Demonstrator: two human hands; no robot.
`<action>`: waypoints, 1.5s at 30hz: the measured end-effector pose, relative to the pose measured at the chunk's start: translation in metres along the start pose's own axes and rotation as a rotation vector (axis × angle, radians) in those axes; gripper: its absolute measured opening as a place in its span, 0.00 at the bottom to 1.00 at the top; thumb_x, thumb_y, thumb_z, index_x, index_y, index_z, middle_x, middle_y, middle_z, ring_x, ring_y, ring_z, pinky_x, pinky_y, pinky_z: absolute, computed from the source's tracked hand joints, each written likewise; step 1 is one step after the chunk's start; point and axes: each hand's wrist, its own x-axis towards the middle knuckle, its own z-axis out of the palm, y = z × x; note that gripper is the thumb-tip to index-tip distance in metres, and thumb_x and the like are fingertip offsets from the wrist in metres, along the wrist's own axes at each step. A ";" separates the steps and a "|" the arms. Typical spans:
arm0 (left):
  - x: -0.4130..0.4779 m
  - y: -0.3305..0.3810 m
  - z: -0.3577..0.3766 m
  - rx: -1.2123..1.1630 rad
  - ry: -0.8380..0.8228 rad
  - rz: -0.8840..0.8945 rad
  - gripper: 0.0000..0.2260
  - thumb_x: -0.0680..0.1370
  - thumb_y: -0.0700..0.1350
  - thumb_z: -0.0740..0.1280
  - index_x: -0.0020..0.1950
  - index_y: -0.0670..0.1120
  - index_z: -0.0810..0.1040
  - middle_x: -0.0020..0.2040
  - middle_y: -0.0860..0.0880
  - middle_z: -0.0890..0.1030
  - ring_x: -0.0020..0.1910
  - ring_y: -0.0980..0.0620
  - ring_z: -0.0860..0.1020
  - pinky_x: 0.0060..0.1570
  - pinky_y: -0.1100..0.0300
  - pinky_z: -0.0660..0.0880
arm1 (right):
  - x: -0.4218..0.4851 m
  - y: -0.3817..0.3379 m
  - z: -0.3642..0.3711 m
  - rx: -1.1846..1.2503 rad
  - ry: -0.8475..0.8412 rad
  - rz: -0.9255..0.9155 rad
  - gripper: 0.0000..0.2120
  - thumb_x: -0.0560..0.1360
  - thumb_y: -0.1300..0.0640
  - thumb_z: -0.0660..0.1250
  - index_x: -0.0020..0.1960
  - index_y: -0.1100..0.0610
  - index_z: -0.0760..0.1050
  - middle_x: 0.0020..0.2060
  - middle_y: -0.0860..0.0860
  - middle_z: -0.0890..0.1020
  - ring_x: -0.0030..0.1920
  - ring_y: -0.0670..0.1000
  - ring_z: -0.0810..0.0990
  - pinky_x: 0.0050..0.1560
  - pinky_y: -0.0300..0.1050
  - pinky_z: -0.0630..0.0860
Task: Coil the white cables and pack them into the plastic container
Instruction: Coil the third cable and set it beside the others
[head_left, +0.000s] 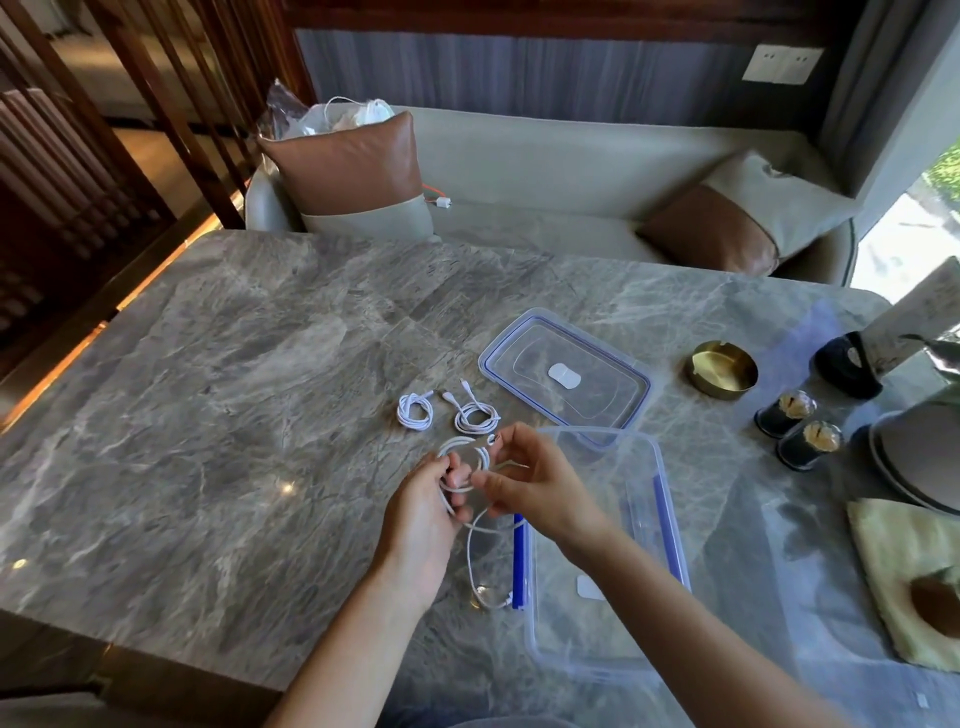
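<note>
My left hand (423, 512) pinches a partly wound loop of white cable (467, 457) above the marble table. My right hand (535, 483) grips the same cable just right of the loop. The cable's loose tail (475, 571) hangs down to the table, ending beside the clear plastic container (670, 519), which stands open under my right wrist. Two coiled white cables lie on the table beyond my hands: one (414, 411) to the left, one (475, 418) to the right.
The container's blue-rimmed lid (566, 374) lies flat behind the container. A brass ashtray (723, 369), two small dark jars (800, 428), a grey plate (914, 457) and a yellow-green cloth (904, 571) crowd the right side. A sofa with cushions stands behind the table.
</note>
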 end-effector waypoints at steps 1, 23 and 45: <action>0.001 0.001 0.000 -0.015 0.003 -0.019 0.11 0.78 0.42 0.53 0.36 0.49 0.67 0.25 0.55 0.67 0.29 0.57 0.61 0.32 0.61 0.58 | 0.000 0.002 0.001 -0.002 0.012 0.001 0.10 0.72 0.70 0.67 0.44 0.60 0.68 0.37 0.55 0.74 0.32 0.50 0.74 0.29 0.35 0.76; 0.010 -0.010 -0.018 0.348 0.067 0.345 0.14 0.81 0.46 0.56 0.35 0.49 0.70 0.31 0.57 0.72 0.33 0.63 0.71 0.39 0.72 0.68 | -0.011 0.019 0.011 0.032 0.145 0.010 0.12 0.80 0.61 0.57 0.51 0.53 0.80 0.37 0.55 0.78 0.36 0.47 0.77 0.38 0.37 0.77; 0.005 0.022 -0.032 1.471 -0.163 0.967 0.12 0.72 0.59 0.64 0.50 0.55 0.76 0.47 0.62 0.77 0.52 0.57 0.75 0.60 0.65 0.58 | 0.000 -0.018 -0.034 -0.359 -0.359 -0.015 0.12 0.73 0.68 0.68 0.57 0.64 0.76 0.29 0.43 0.79 0.28 0.42 0.76 0.31 0.36 0.78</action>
